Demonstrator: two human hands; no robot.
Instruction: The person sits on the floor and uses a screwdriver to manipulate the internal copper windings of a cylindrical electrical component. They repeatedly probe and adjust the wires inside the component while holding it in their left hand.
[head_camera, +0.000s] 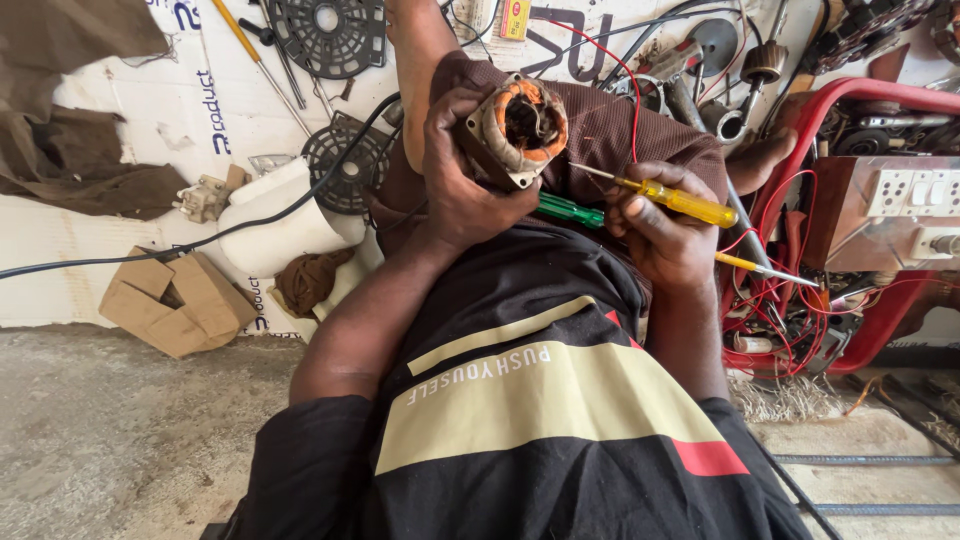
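Up on the knee, the left hand (462, 190) is wrapped tight around a squarish metal motor stator (515, 130) with orange copper windings; the right hand (665, 235) closes on a yellow translucent-handled screwdriver (670, 198), its thin steel tip touching the stator's edge; a green-handled screwdriver (570, 210) lies between the hands.

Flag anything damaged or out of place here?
Red wires lie in a loose tangle beside the switch panel. A torn cardboard box sits crumpled on the floor. The motor stator in the left hand looks intact.
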